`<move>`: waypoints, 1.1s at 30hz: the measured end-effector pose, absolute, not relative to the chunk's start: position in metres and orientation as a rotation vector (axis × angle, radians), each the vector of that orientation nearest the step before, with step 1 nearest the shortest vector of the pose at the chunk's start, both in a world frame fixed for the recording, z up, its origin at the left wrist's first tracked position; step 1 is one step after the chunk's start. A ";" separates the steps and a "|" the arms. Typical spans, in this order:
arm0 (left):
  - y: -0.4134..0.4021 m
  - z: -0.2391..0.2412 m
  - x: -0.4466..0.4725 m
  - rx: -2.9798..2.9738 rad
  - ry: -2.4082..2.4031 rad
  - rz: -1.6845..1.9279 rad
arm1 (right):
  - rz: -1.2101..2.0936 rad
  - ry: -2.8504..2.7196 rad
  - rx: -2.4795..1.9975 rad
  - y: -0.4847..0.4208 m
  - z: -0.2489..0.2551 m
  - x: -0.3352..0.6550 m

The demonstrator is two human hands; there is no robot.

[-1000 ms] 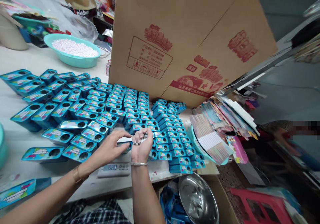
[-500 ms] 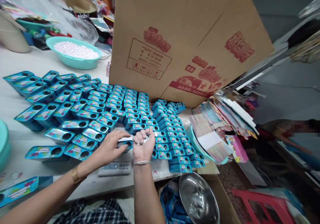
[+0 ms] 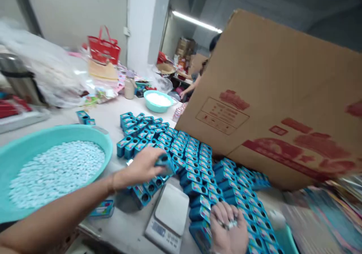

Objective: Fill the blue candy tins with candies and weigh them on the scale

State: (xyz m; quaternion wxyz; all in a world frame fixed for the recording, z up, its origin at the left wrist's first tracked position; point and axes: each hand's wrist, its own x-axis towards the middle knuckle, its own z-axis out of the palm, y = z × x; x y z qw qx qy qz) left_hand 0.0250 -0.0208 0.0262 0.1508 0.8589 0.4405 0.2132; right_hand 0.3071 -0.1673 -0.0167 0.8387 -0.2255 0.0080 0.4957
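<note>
My left hand (image 3: 145, 165) grips a small blue box (image 3: 167, 164) with a round hole in its top, held above the other boxes. In my right hand (image 3: 229, 231), curled fingers cup several small white pellets (image 3: 232, 223); it is over the right-hand rows of boxes. Between the hands lies a white digital scale (image 3: 172, 208) with a bare plate; its display is too blurred to read. Many matching blue boxes (image 3: 192, 170) stand in rows, holes upward. At left is a large turquoise basin (image 3: 106, 139) of white pellets.
A big cardboard carton (image 3: 268, 95) walls off the back right. A smaller turquoise bowl (image 3: 158, 108) with white contents sits farther back. Stacked printed sheets (image 3: 319, 220) lie at right. Another person's arm (image 3: 190, 90) shows behind the carton. A steel flask (image 3: 22, 80) stands at left.
The view has swung left, bringing the large basin in. My left hand has taken the box off the scale and lifted it away. My right hand still holds the pellets, now farther right.
</note>
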 end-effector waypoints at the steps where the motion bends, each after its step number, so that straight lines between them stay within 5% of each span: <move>1: 0.000 0.038 0.000 2.446 1.376 0.632 | 1.053 0.017 -0.488 -0.167 -0.019 0.310; 7: 0.121 0.058 -0.123 2.394 1.828 0.477 | 1.114 0.053 -0.526 -0.159 -0.020 0.300; 16: 0.199 0.043 -0.161 2.460 1.667 0.036 | 1.034 0.061 -0.580 -0.161 -0.009 0.285; 24: 0.185 0.016 -0.154 2.400 1.583 -0.073 | 1.018 0.020 -0.573 -0.168 -0.011 0.286; 33: 0.108 0.034 -0.149 2.425 1.507 0.368 | 1.012 -0.043 -0.568 -0.169 -0.013 0.286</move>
